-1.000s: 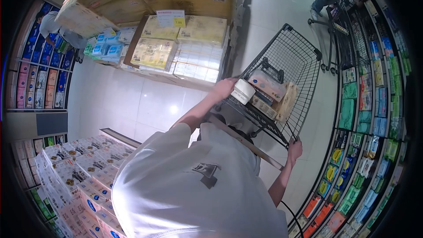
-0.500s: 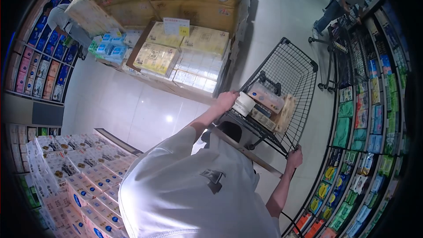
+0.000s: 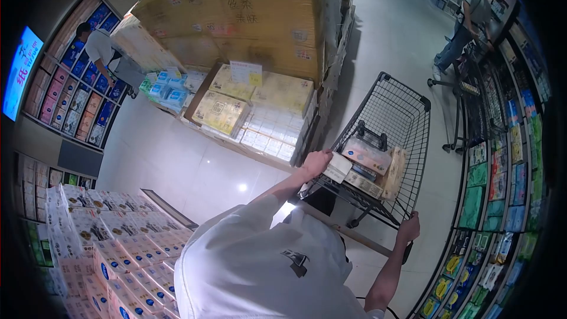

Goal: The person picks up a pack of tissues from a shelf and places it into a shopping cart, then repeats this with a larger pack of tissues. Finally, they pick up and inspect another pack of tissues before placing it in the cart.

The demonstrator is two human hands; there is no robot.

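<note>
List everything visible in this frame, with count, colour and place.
black wire shopping cart: one, black, centre right on the pale floor.
wrapped paper packs in the cart: several, pink and tan, in its basket.
large brown cardboard cartons: one stack, brown, top centre.
yellow and white wrapped packs: many, below the cartons.
white-and-pink stacked packs: many, lower left.
shelves of coloured packs: green, blue and yellow, right edge.
person at the left shelves: one, white top.
person at top right: one, grey top.
small white wrapped pack: one, white, at the cart's near rim.
left hand: holds the white pack.
right hand: grips the cart's handle.
</note>
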